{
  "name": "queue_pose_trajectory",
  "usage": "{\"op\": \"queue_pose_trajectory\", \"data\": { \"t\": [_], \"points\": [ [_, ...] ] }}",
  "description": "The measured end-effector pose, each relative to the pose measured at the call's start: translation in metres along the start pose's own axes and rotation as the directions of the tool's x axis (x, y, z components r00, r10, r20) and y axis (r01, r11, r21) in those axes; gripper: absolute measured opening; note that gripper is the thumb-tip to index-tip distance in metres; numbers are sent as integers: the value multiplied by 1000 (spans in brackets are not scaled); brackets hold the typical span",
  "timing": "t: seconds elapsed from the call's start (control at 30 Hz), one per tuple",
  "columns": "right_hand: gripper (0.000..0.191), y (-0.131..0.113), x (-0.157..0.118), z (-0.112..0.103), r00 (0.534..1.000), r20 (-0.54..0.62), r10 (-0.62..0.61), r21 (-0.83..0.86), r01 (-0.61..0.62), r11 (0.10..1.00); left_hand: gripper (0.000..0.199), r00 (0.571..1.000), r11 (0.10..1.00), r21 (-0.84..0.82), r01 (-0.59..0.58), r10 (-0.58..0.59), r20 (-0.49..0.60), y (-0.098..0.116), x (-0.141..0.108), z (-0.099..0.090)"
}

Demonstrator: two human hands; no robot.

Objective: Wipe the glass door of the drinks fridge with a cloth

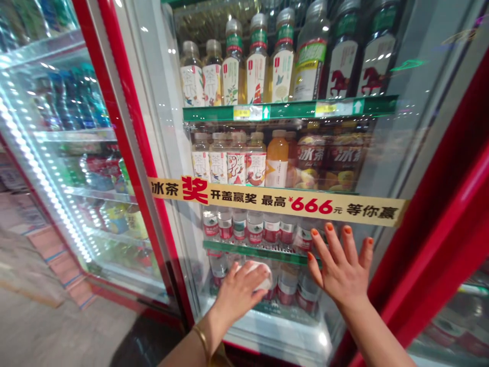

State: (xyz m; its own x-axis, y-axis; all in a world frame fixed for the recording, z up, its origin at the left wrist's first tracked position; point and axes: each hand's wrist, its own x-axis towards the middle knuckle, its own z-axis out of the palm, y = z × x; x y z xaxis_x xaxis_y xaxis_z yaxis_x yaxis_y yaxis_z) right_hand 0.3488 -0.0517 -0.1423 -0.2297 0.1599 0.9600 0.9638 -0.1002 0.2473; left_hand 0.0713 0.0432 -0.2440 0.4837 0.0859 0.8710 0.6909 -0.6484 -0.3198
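Observation:
My left hand (242, 288) rests over a white, roundish cloth or pad (263, 274) against the glass door (244, 331) of a drinks cooler, low and near the middle. Its fingers curve over the pad. My right hand (341, 265) has its fingers spread, palm toward the glass at the right, with orange nails showing and nothing in it. Just above its fingertips, a yellow strip (250, 199) with black and red print crosses the door. Behind the glass stand bottles on green-edged shelves (290, 109).
Red door frames (132, 97) border the glass on both sides. At the left is another lit cooler (76, 136) with bottles. Stacked cartons (57, 255) stand on the floor (76, 331) at the lower left.

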Motion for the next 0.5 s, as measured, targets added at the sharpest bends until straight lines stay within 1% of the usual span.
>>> {"op": "queue_pose_trajectory", "data": {
  "t": [0.03, 0.07, 0.1, 0.13, 0.17, 0.2, 0.23, 0.27, 0.3, 0.33, 0.37, 0.4, 0.43, 0.47, 0.5],
  "points": [
    [80, 0, 1, 0, 1000, 4, 2, 4, -2, 1000, 61, 995, 995, -8, 101, -101, -18, -15, -19, -1],
    [80, 0, 1, -1, 1000, 9, 3, 9, -3, 1000, 67, 973, 974, -9, 225, -225, -42, -33, -32, -5],
    [79, -1, 2, -1, 1000, 10, 2, 15, -2, 1000, 75, 934, 937, 0, 350, -349, -70, -51, -38, -8],
    [78, -1, 2, -2, 1000, 7, 1, 21, -2, 1000, 83, 888, 892, 12, 452, -448, -103, -66, -38, -11],
    [77, -2, 3, -2, 1000, 0, 3, 26, -3, 1000, 88, 845, 851, 24, 525, -518, -132, -73, -34, -12],
    [75, -2, 3, -2, 1000, -6, 6, 31, -6, 1000, 91, 809, 815, 30, 578, -569, -150, -71, -29, -10],
    [74, -2, 3, -3, 1000, -10, 11, 36, -11, 999, 93, 784, 790, 32, 612, -601, -156, -60, -25, -6],
    [73, -3, 3, -3, 1000, -9, 17, 42, -17, 999, 95, 783, 788, 32, 615, -605, -144, -42, -23, -1],
    [72, -3, 3, -3, 1000, -8, 21, 48, -21, 999, 95, 801, 804, 27, 594, -588, -114, -19, -25, 6],
    [72, -3, 2, -3, 1000, -6, 23, 55, -23, 998, 93, 835, 836, 20, 548, -545, -78, 4, -29, 13],
    [73, -3, 2, -3, 1000, -3, 25, 61, -25, 998, 89, 891, 892, 1, 453, -452, -36, 23, -35, 18],
    [73, -3, 1, -3, 1000, 0, 26, 66, -26, 997, 86, 942, 942, -16, 336, -336, -16, 35, -43, 22],
    [73, -3, 0, -2, 1000, 1, 29, 69, -29, 997, 83, 960, 959, -25, 281, -281, 4, 37, -49, 22],
    [74, -2, -1, -2, 999, 3, 32, 69, -32, 997, 80, 954, 953, -35, 300, -300, 14, 29, -53, 20],
    [73, -2, -2, -2, 999, 4, 36, 66, -37, 997, 77, 923, 922, -45, 385, -385, 16, 14, -54, 16]
  ]
}}
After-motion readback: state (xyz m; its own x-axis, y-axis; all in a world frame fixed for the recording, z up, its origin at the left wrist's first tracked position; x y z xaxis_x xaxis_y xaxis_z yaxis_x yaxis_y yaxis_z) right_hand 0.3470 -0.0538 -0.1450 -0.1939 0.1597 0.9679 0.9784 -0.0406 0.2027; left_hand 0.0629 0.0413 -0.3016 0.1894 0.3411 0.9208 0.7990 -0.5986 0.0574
